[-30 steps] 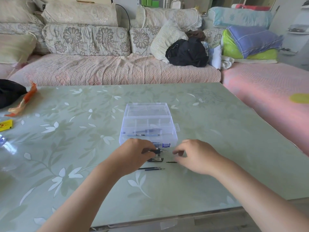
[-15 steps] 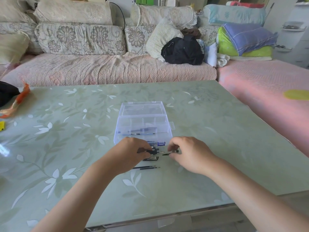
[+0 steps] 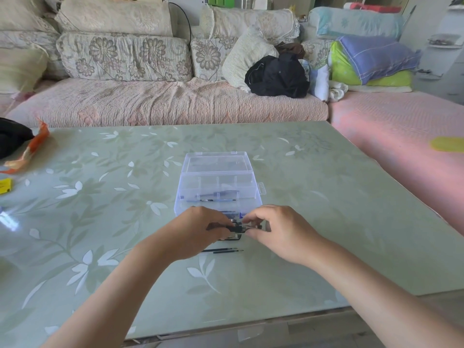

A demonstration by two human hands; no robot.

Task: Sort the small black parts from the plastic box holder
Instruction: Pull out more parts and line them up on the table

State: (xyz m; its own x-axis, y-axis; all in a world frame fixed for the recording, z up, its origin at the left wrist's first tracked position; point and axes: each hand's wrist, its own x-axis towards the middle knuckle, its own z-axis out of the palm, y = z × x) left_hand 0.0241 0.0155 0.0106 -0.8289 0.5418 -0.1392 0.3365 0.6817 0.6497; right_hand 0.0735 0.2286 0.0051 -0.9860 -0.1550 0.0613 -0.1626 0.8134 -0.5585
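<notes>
A clear plastic compartment box (image 3: 218, 183) lies open at the middle of the table, with a dark pen-like tool (image 3: 218, 194) in one compartment. Just in front of it my left hand (image 3: 198, 229) pinches a small black part (image 3: 236, 228). My right hand (image 3: 281, 229) meets it from the right, fingertips closed on the same part, with a thin black piece sticking out beside it. More black parts (image 3: 232, 237) rest on the table under my hands. Two thin black refills (image 3: 222, 250) lie side by side closer to me.
The table (image 3: 326, 222) has a green floral top; its near edge runs below my forearms. At the far left lie an orange wrapper (image 3: 30, 149), a black cloth (image 3: 11, 138) and a yellow item (image 3: 5, 186). A sofa with cushions stands behind.
My right hand picked a thin black piece off the table and brought it leftward to meet my left hand. The two hands now touch at the black part.
</notes>
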